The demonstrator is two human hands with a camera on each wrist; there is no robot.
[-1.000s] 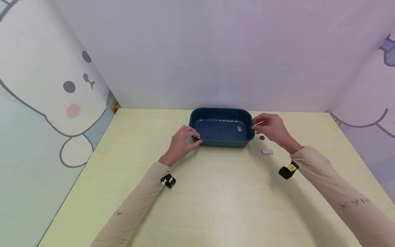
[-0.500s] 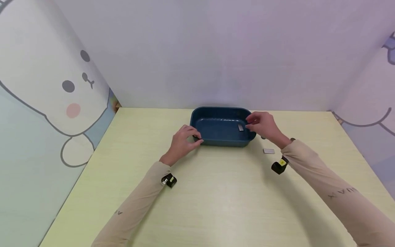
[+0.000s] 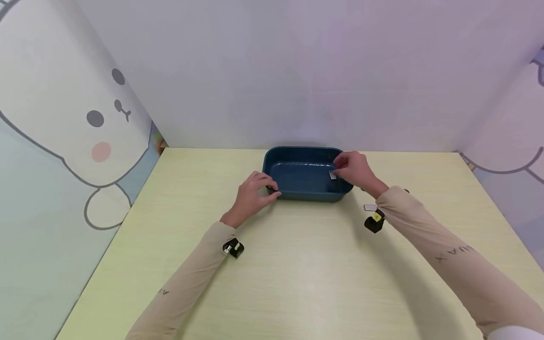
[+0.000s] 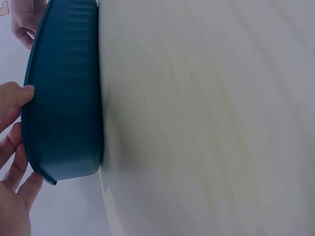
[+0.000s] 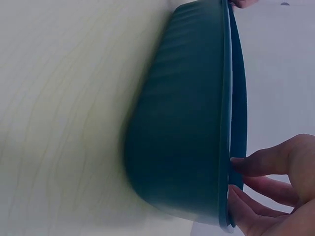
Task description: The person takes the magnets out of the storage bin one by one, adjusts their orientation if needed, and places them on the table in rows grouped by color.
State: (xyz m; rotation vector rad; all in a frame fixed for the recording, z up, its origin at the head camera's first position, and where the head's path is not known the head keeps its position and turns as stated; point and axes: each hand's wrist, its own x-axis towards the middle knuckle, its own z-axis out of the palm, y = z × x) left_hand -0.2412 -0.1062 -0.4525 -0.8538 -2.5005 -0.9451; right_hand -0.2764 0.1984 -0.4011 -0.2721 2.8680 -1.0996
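Note:
A dark blue rectangular basin (image 3: 308, 196) stands at the back of the table. My left hand (image 3: 252, 194) grips its near left corner, thumb on the near side and fingers over the rim; the left wrist view shows the thumb (image 4: 27, 93) against the rim. Over the basin's right end reaches my right hand (image 3: 357, 170), thumb and fingers bent with a gap between the tips. Those fingertips are beside a small pale rectangular piece (image 3: 333, 175) on the basin floor. The right wrist view shows the right hand's fingers (image 5: 268, 162) past the rim; the piece is hidden there.
A second pale rectangular piece (image 3: 369, 207) lies on the table (image 3: 297, 274) right of the basin. Small dark things show partly beside the right wrist. A pale wall (image 3: 212, 94) rises behind the basin.
My right hand has moved left from outside the basin's right edge to over its inside, down towards the pale piece. The left hand stays on its corner.

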